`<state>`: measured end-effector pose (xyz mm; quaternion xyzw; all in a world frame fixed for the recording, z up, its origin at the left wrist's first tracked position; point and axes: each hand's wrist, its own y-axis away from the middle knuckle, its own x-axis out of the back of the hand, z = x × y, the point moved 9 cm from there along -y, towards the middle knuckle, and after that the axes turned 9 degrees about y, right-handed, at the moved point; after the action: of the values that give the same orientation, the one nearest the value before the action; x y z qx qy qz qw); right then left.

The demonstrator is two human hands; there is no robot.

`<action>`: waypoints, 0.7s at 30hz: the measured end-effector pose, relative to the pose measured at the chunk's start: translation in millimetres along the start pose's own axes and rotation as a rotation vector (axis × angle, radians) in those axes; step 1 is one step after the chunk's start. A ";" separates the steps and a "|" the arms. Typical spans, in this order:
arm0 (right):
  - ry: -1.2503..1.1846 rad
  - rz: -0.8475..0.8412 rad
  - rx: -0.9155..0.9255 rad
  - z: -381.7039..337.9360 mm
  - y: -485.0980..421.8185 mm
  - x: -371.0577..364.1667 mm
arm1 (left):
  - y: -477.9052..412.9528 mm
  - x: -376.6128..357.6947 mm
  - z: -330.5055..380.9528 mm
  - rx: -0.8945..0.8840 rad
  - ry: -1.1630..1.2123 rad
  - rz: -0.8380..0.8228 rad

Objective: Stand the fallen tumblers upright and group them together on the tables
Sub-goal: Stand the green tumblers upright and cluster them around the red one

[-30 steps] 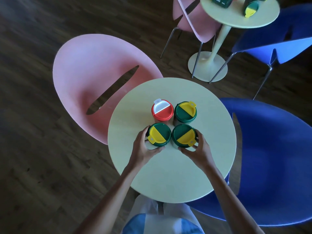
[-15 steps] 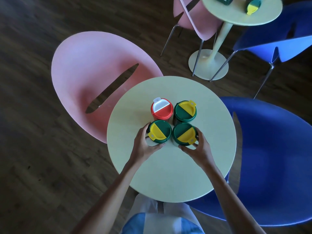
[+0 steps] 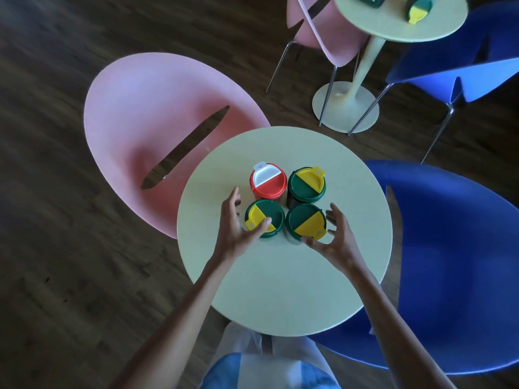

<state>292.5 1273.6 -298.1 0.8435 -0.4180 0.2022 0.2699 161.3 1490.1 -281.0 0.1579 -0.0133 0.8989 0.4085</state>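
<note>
The left hand [image 3: 234, 228] and right hand [image 3: 335, 240] are both open, fingers spread, gripping nothing, flanking the near-left tumbler [image 3: 269, 217] and near-right tumbler [image 3: 304, 223]. Behind them stand the red tumbler [image 3: 268, 183] and back green tumbler [image 3: 306, 185], all upright, bunched on the near table [image 3: 280, 290]. A fallen tumbler [image 3: 418, 8] lies on the far table [image 3: 393, 26]. It is probably light, stiff, smooth plastic: grip round the body, below the lid.

Both bare forearms reach in over the near edge of the worktop [image 3: 280, 293]. The left grip [image 3: 234, 230] hovers left of its centre, fingers spread loose, holding nothing. The right grip [image 3: 335, 238], right of centre, fingers splayed, equally empty.
</note>
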 end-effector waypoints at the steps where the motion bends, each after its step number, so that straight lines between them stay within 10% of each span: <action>1: -0.005 0.024 0.002 -3.3 -3.5 5.0 | -8.7 0.0 8.0 -0.021 -0.010 0.012; 21: 0.285 0.035 0.059 -59.8 -83.0 16.1 | -70.6 -33.3 34.5 -0.081 -0.176 -0.082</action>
<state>362.4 1343.2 -266.5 0.8064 -0.3840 0.3368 0.2981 243.4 1507.5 -265.5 0.2199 -0.0790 0.8629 0.4481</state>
